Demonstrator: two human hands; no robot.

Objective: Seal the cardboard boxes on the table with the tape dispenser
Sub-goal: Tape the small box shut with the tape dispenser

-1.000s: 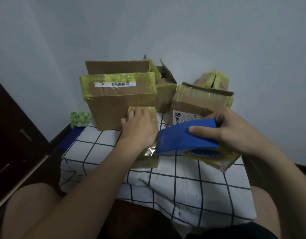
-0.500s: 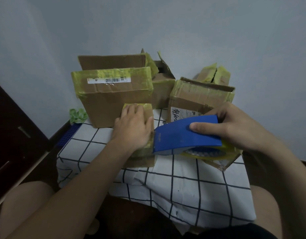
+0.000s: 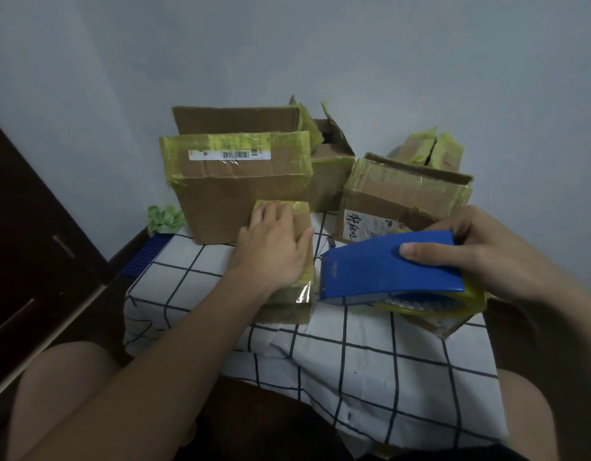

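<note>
Left hand (image 3: 270, 251) flat on small taped box (image 3: 289, 304); right hand (image 3: 487, 251) grips blue tape dispenser (image 3: 387, 271) beside it. Box contents not visible.

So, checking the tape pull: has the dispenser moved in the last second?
Yes: the dispenser has shifted slightly right, away from the small box.

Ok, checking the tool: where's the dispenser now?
Head view, right of centre: the dispenser is in the right hand, its nose beside the small box under the left hand.
</note>
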